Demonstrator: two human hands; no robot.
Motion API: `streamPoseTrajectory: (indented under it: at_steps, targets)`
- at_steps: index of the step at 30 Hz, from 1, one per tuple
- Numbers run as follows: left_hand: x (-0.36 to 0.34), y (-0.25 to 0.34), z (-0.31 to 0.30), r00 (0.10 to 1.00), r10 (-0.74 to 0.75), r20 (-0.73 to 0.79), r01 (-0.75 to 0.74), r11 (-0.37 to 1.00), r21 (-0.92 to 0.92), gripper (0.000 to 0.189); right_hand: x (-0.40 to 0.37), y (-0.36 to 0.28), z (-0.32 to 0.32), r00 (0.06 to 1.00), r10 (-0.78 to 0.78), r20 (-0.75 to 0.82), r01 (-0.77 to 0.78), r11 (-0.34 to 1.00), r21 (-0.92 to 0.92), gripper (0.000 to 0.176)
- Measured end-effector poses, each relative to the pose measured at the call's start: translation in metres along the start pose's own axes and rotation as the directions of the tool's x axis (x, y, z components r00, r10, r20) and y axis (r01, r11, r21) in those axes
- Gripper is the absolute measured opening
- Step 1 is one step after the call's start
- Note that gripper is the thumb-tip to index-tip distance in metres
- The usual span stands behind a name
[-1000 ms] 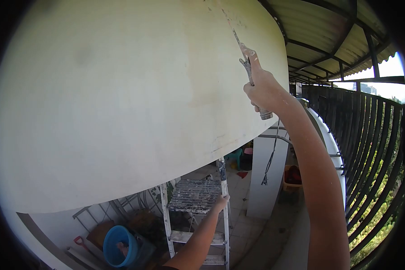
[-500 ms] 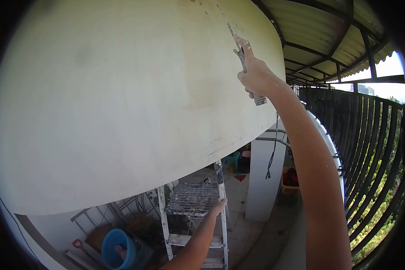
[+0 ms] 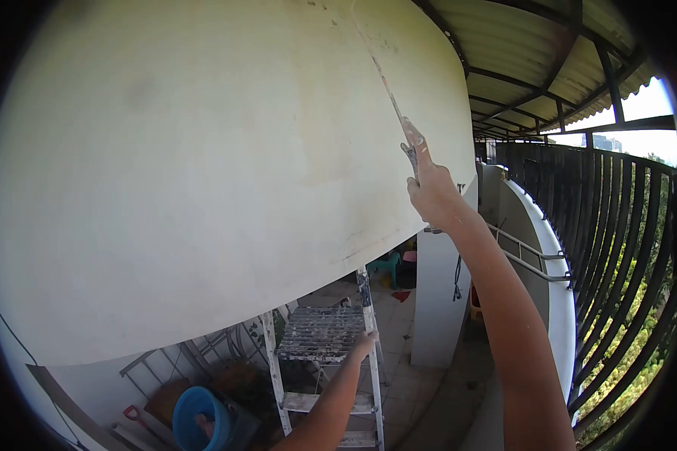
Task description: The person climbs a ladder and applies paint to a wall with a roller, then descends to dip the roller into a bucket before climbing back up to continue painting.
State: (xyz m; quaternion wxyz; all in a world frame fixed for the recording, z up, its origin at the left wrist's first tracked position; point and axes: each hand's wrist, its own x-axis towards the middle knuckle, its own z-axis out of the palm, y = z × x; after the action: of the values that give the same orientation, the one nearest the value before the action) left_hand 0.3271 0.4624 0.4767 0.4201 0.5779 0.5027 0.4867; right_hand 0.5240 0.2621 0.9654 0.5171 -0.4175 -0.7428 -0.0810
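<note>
While the right hand (image 3: 432, 194) reaches up high, a big cream wall (image 3: 203, 188) fills the space beside it and blocks most of the view. Above that hand runs a ribbed metal roof (image 3: 549, 52). To its right stands a tall black metal railing (image 3: 617, 225) with green trees behind. Below it stands a white pillar (image 3: 436, 301).

The right arm is stretched up nearly straight. Its fingers are wrapped tight around a thin paint-stained scraper (image 3: 408, 150), with the pointing finger laid along it. The blade lies against the wall.

The left hand (image 3: 365, 343) is down low, well apart from the right. It is closed on the side rail of a white paint-splashed step ladder (image 3: 320, 331). Down and left of that hand sits a round blue bucket (image 3: 199, 417).
</note>
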Motion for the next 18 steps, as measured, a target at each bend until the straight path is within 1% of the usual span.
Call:
streamPoseTrajectory:
  at_steps: [1,4,7,10,13,16,18]
  targets:
    - [-0.001,-0.003,0.001,1.000,0.018,-0.002,-0.018,1.000,0.008,0.039,0.010,-0.005,-0.003,1.000,-0.005,-0.001,0.005,1.000,0.017,0.078]
    - [0.012,-0.021,0.001,0.998,0.066,0.006,-0.065,0.998,-0.022,0.038,0.038,-0.030,-0.019,0.997,0.079,-0.001,-0.079,0.996,0.032,0.079]
    - [0.021,-0.034,-0.001,0.999,-0.021,0.046,0.021,1.000,0.007,0.032,0.052,-0.053,-0.028,0.982,0.183,0.048,-0.186,0.979,0.082,0.082]
    - [0.018,-0.029,0.000,0.998,-0.068,-0.010,0.069,0.994,0.082,0.028,0.064,-0.052,-0.021,0.977,0.205,0.048,-0.208,0.976,0.060,0.083]
    - [0.014,-0.027,0.001,0.999,-0.044,0.006,0.044,0.999,0.014,0.045,0.060,-0.043,-0.013,0.983,0.182,0.011,-0.182,0.982,0.057,0.082]
    - [0.011,-0.024,0.001,1.000,0.015,0.000,-0.015,1.000,-0.025,0.046,0.034,-0.017,0.009,0.996,0.018,-0.087,-0.008,0.993,0.115,0.083]
    - [0.004,-0.009,-0.002,0.998,-0.059,0.035,0.058,0.998,0.016,0.045,0.008,0.007,0.037,0.992,-0.032,-0.126,0.046,0.992,0.115,0.084]
